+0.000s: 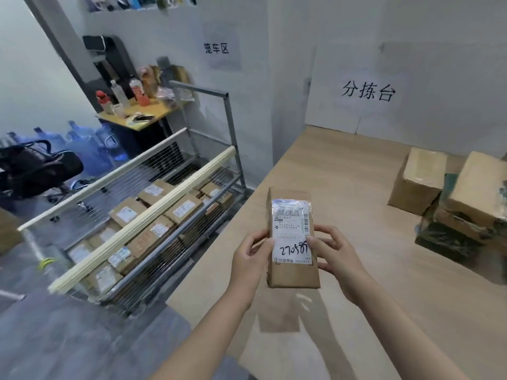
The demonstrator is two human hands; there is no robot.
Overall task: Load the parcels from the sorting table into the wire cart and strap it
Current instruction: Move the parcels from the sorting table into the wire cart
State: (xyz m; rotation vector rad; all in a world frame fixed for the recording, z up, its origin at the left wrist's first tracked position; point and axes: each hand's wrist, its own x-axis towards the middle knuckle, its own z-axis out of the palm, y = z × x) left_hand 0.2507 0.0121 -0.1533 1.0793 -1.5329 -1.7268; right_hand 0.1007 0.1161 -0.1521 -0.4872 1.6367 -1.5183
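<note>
white walls (439,23) w/ paper signs (367,91), grey floor (55,338), yellow desk (160,112) nr water jugs (87,149).

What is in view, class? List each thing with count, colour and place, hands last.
sorting table: one, light wood, right
parcel: one, brown, white label, above the sorting table
cardboard boxes: at least three, brown, table's far right
wire cart: one, grey, left of the table
loaded parcels: many, brown, inside the wire cart
bars: two, cream, across the cart's top
water jugs: several, blue, floor behind the cart
bag: one, black, far left
desk: one, yellow top, behind the cart
wall signs: two, white, on the wall
left hand: one, grips the parcel's left edge
right hand: one, grips the parcel's right edge
</note>
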